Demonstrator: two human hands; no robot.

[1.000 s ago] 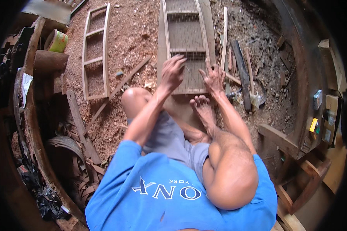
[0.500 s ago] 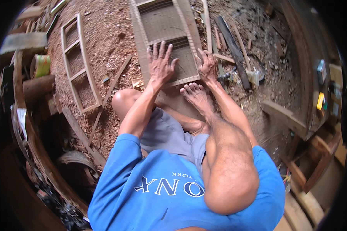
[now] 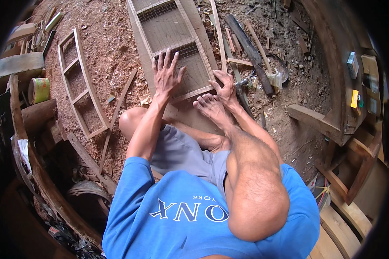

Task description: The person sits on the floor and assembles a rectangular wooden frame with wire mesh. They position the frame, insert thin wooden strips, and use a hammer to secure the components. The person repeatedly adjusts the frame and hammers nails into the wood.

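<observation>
The mesh frame [image 3: 168, 30] lies flat on a board [image 3: 197, 23] on the ground in front of the person, its near end just beyond the bare foot [image 3: 212, 108] and its far end cut off by the top of the view. It is a long wooden frame with crossbars, covered in wire mesh.

The left hand [image 3: 165, 77] lies palm down over the near section, fingers spread and pointing away, clasping nothing. It spans the left rail and part of the mesh. The right hand [image 3: 224, 88] is at the right rail near the close corner, its fingers partly bent and its thumb toward the rail; whether it grips the wood or only rests against it, I cannot tell.

To the right of the board lie a pale strip [image 3: 219, 34] and a dark bar [image 3: 250, 54], with a piece of clear plastic [image 3: 277, 80] near the bar's close end. To the left, on ground strewn with shavings [image 3: 103, 39], lies a second frame [image 3: 80, 96], open, with two crossbars. A stick [image 3: 122, 99] slants between it and the person's bent knee [image 3: 132, 118].

The person wears a blue shirt [image 3: 168, 246] and grey shorts [image 3: 186, 151]. Farther left stands a green tin [image 3: 41, 90]; at far right are a blue box [image 3: 352, 64] and a yellow box [image 3: 355, 99].
</observation>
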